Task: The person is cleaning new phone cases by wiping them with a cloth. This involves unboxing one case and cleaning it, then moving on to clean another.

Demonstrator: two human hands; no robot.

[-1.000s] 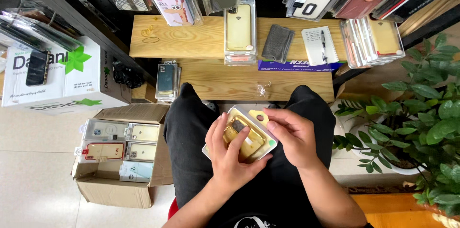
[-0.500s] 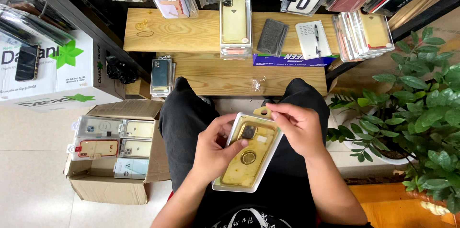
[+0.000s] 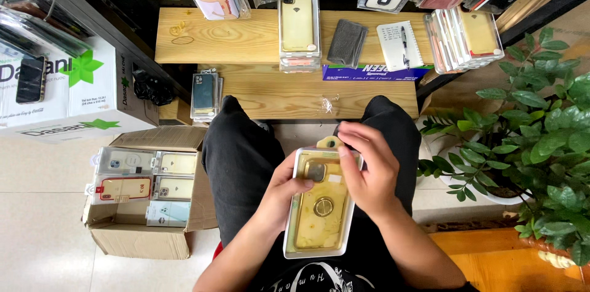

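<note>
Head view: both hands (left hand (image 3: 289,189), right hand (image 3: 367,169)) at packaged phone case (image 3: 319,218) edges, seemingly.

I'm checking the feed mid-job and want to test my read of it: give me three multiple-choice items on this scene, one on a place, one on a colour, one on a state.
1. Where does the cardboard box of packaged cases stand?
A. on the floor at the person's left
B. on the wooden shelf
C. under the plant

2. What colour is the phone case in the clear package?
A. red
B. yellow-gold
C. black

3. How is the package held?
A. by the left hand alone
B. lying loose on the lap
C. by both hands

Answers:
1. A, it sits on the tiles beside the left leg.
2. B, the case with the ring holder shows yellow-gold through the plastic.
3. C, the left hand grips its left edge and the right hand covers its upper right.
</note>
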